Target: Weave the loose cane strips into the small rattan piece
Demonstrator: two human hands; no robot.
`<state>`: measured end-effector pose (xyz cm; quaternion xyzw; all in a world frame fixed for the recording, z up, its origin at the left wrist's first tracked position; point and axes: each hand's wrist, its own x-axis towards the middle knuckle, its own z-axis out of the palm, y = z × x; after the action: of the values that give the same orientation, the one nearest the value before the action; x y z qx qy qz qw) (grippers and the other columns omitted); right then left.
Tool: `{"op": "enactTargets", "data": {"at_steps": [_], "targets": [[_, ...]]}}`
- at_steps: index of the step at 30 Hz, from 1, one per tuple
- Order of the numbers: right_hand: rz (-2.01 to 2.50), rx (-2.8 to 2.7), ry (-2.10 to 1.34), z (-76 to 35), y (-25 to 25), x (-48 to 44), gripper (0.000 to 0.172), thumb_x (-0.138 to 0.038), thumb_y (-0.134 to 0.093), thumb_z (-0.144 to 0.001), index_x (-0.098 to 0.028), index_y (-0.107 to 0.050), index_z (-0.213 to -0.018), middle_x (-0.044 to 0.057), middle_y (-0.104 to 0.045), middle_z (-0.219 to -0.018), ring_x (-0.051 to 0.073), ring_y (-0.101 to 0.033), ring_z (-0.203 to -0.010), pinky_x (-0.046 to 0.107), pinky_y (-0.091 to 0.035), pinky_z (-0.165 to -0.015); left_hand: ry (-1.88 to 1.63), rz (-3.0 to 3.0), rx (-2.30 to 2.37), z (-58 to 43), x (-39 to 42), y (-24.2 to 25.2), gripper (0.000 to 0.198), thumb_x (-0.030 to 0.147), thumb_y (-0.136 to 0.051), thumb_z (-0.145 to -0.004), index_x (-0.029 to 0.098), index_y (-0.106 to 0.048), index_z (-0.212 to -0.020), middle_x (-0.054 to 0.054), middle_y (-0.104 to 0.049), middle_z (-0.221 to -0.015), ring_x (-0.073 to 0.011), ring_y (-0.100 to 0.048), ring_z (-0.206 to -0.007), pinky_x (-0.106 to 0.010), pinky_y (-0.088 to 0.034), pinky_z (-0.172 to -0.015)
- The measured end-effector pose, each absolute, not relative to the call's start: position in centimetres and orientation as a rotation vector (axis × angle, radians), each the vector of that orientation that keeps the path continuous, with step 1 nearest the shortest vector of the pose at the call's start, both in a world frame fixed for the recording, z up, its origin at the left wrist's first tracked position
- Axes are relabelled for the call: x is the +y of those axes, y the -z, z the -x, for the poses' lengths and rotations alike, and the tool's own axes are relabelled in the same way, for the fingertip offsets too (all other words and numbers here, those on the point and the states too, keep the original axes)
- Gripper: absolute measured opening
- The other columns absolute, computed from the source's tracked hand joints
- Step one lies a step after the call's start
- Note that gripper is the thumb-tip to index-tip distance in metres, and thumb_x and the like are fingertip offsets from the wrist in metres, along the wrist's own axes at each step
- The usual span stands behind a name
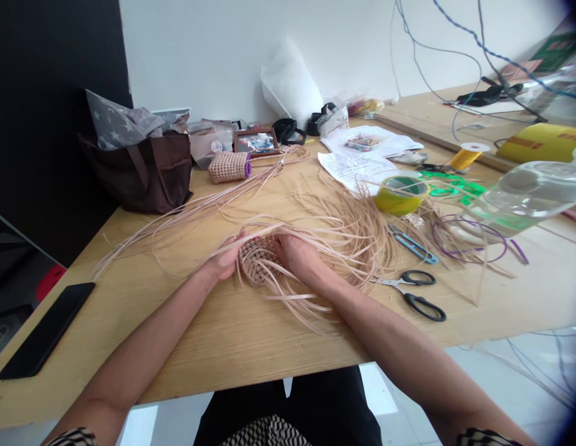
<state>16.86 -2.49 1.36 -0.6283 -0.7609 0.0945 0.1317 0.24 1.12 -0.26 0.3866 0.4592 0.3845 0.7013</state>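
Observation:
A small round woven piece (256,261) of pale cane lies on the wooden table (232,334), with many loose strips (344,235) fanning out from it. My left hand (226,259) grips its left edge, fingers curled, pinching one strip that runs up to the right. My right hand (298,255) presses on its right side, fingers closed over the weave and strips.
Black-handled scissors (418,296) and blue snips (414,245) lie right of my hands. A green tape roll (401,193), papers (357,167), a purple cord loop (469,240) and a clear plastic bottle (529,193) sit further right. A brown bag (144,170), a finished woven pouch (229,166) and a black phone (46,337) are left.

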Motion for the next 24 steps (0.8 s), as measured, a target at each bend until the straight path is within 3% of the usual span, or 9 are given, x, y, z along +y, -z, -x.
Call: {"op": "enactTargets", "data": {"at_steps": [8,20,24], "targets": [[1.795,-2.197,-0.298,-16.9,-1.1,-2.4,0.028,-0.020,-0.038,-0.088,-0.013,-0.064,-0.097,0.011,-0.068,-0.093,0.020,-0.062,-0.080,0.026,-0.042,-0.070,-0.844,-0.889,1.013,-0.1,1.2,0.5,0.021,0.033,-0.066,-0.076,0.012,-0.069,-0.078,-0.005,-0.069,-0.069,-0.0150,-0.063,-0.068,-0.027,-0.048,-0.071],[1.825,-2.155,-0.334,-16.6,-1.7,-2.6,0.033,-0.020,-0.036,-0.090,-0.009,-0.061,-0.109,0.016,-0.064,-0.109,0.023,-0.059,-0.098,0.029,-0.041,-0.087,-0.861,-0.904,0.992,0.4,1.8,1.9,0.032,0.041,-0.073,-0.068,0.014,-0.066,-0.083,-0.003,-0.069,-0.072,-0.0148,-0.062,-0.068,-0.027,-0.047,-0.070],[1.840,-2.140,-0.348,-16.7,-1.9,-2.6,0.032,-0.019,-0.037,-0.089,-0.009,-0.062,-0.106,0.016,-0.065,-0.108,0.022,-0.059,-0.097,0.029,-0.041,-0.086,-0.847,-0.913,0.983,0.3,1.7,1.6,0.031,0.041,-0.074,-0.066,0.015,-0.067,-0.082,-0.003,-0.068,-0.070,-0.0149,-0.062,-0.066,-0.027,-0.047,-0.068]]}}
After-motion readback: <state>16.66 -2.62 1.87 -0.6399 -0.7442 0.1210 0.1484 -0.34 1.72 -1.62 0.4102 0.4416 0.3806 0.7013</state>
